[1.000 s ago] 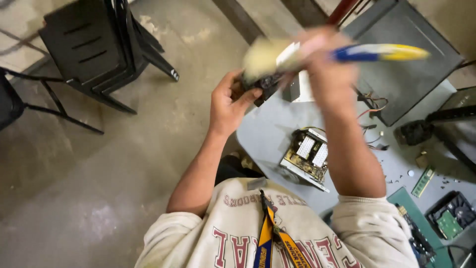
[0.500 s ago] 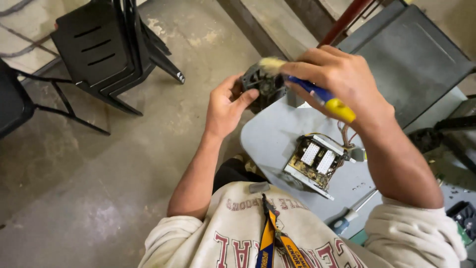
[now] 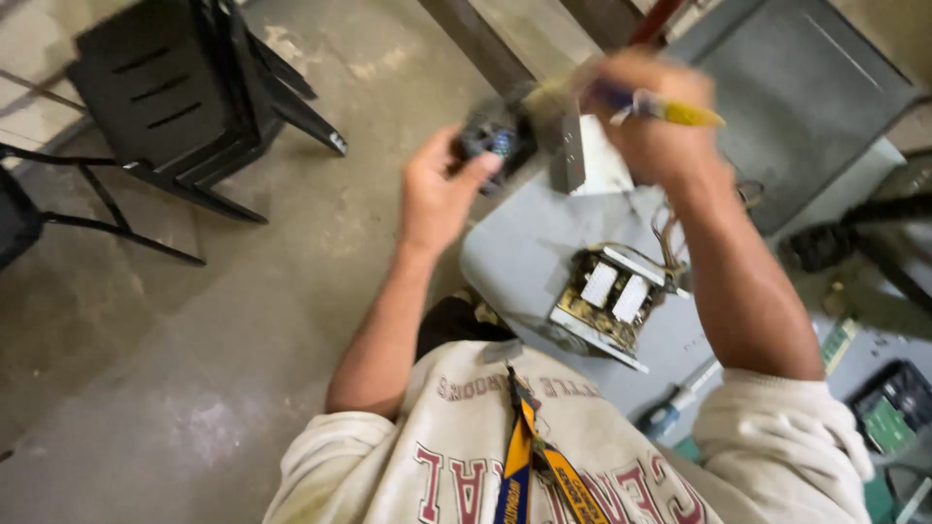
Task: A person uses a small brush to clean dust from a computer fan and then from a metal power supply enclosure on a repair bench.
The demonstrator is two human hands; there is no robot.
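Observation:
My left hand (image 3: 439, 192) grips a small dark round part (image 3: 493, 143), likely a fan, held up over the table's near corner. My right hand (image 3: 652, 126) is closed around a brush with a blue and yellow handle (image 3: 660, 107); its pale bristle end is blurred against the dark part. Below both hands, an open circuit board with two white blocks and loose wires (image 3: 612, 296) lies on the grey table (image 3: 524, 257).
A black chair (image 3: 184, 107) stands on the concrete floor at the upper left. A grey metal case panel (image 3: 806, 97) lies at the table's back. A blue-handled screwdriver (image 3: 675, 408), a green board (image 3: 888, 417) and dark cables (image 3: 854, 243) sit at the right.
The view has swung and blurred. My right hand has kept moving the brush across the dark part, now angled with the yellow end pointing right. My left hand still holds the part.

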